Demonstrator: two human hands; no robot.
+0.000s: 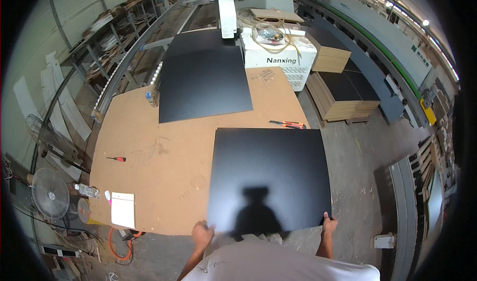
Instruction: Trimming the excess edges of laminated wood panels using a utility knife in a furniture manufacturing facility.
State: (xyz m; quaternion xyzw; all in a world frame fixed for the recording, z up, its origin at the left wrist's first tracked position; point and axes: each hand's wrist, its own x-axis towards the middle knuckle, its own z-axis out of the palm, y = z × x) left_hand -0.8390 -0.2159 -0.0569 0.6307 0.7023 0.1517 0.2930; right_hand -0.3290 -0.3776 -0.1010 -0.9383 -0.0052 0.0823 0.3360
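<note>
A square black panel [268, 172] lies on the near right part of the brown board-topped table [144, 181], its near and right edges reaching past the tabletop. At its near left corner my left hand [202, 235] is closed on the edge, fingers curled and thumb toward the panel. My right hand [328, 224] grips the near right corner, with the thumb on top and the other fingers mostly hidden below. Farther off, a second black panel [203, 82] rests on the table, its far end beside the white machine arm [227, 14].
Orange-handled cutters [288, 125] lie beyond the near panel. Toward the left are a red screwdriver [117, 159], a white notepad [122, 210], a plastic bottle [87, 190] and a fan [50, 194]. Stacked panels [343, 90] stand at far right, near a long machine [377, 42].
</note>
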